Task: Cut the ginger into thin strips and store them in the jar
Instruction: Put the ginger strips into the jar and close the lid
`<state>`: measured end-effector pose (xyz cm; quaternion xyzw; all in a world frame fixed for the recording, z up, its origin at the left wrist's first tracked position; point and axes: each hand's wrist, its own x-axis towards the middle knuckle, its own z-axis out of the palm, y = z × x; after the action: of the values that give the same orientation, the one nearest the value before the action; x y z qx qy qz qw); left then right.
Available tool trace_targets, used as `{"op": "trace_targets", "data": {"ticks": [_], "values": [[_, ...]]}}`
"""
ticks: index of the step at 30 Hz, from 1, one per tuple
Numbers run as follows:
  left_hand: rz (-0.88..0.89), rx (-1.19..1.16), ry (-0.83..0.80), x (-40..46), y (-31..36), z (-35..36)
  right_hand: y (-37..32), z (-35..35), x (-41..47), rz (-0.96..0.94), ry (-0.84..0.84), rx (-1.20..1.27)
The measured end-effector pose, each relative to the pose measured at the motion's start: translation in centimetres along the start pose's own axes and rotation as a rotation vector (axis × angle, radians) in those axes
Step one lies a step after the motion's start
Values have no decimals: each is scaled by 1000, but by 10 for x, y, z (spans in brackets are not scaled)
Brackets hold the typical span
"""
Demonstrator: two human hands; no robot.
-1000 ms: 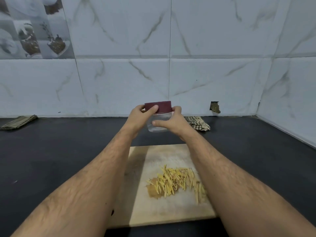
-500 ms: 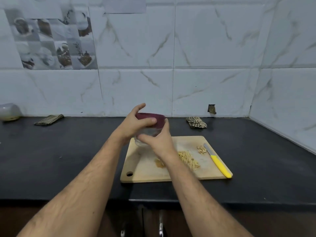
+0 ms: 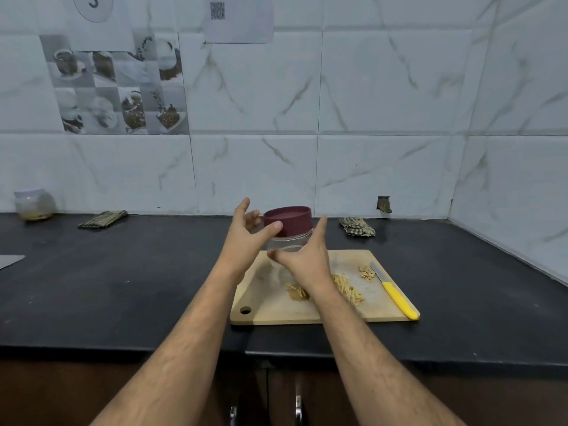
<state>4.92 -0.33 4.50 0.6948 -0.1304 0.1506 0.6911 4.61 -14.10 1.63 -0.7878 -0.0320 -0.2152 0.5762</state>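
A marble-tiled kitchen wall backs the black countertop where I work at a remove. A second ago both hands clasped the jar well behind the wooden cutting board; now it sits lower and nearer, over the board's far edge, its maroon lid still on. My left hand has loosened, fingers spread, the thumb touching the lid's rim; the right hand stands with fingers nearly straight against the clear side, so neither truly grips, and whether the jar rests on the board I cannot tell. The ginger strips lie piled on the board behind my right wrist, none stored; the lid must come off first, I judge. Peel scraps and a yellow-handled knife lie right of the pile; two folded cloths and a second jar line the wall.
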Motion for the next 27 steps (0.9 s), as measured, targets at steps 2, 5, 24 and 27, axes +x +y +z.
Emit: {"op": "trace_targets", "data": {"ticks": [2,5,24,27], "values": [[-47,5,-136,5,3,-1,-3,1,-4,-8,-34,-15],[-89,47,-219,12,10,-3,-5,6,-8,-25,-5,-54],[-138,428,-201,24,43,-15,-14,-2,-9,-100,35,-365],[-151,316,-333,23,32,-11,-14,0,-13,-123,-1,-358]]}}
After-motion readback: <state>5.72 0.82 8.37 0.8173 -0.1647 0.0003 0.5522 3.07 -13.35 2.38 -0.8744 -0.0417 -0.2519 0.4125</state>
